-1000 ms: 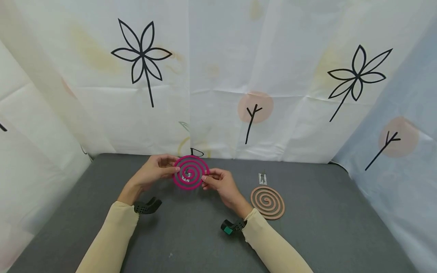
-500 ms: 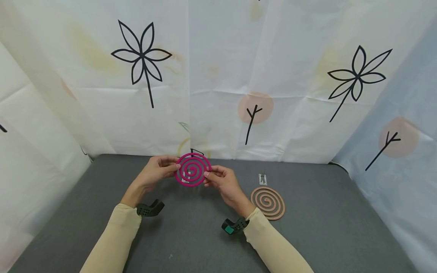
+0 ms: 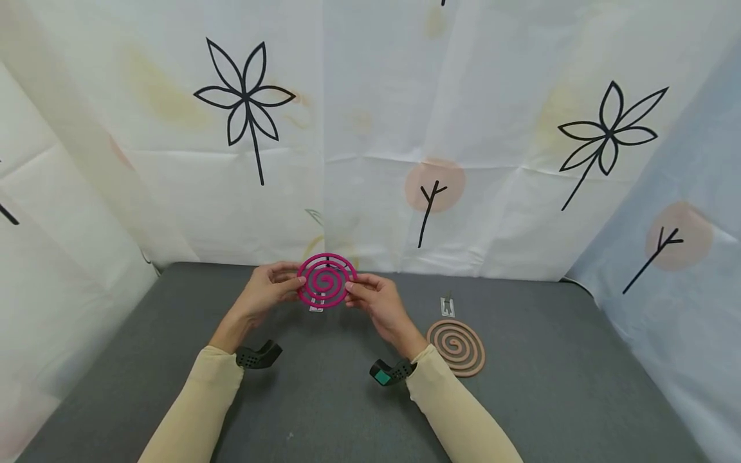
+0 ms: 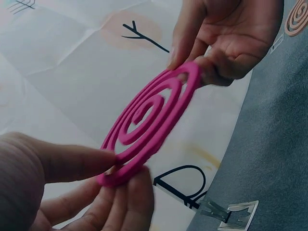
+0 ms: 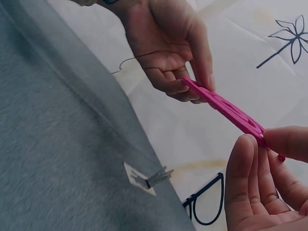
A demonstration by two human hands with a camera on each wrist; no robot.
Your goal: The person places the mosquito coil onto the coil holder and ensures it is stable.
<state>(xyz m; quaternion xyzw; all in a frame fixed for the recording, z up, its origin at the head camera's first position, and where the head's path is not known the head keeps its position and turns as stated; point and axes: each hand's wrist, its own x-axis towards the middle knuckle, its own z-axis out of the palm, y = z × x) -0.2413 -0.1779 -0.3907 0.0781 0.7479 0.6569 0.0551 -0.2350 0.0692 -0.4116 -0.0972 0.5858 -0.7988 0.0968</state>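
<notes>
A pink mosquito coil [image 3: 327, 281] is held up off the table, near its far edge. My left hand [image 3: 263, 294] pinches its left rim between thumb and fingers, and my right hand [image 3: 379, 305] pinches the right rim the same way. In the left wrist view the coil [image 4: 153, 144] is tilted, with gaps showing between its rings. Seen almost edge-on in the right wrist view, it spans both hands. Below and behind the coil, a small metal coil stand [image 3: 316, 309] sits on the table, partly hidden in the head view.
A brown mosquito coil [image 3: 455, 348] lies flat on the grey table [image 3: 324, 411], close to my right forearm. Just beyond it is a second metal stand [image 3: 448, 307] with an upright prong. A white patterned cloth [image 3: 370, 128] hangs behind the table's far edge.
Both hands have lifted the pink coil slightly, and it has tilted a little flatter in the head view. More of the stand beneath shows below its rim. The brown coil lies as before.
</notes>
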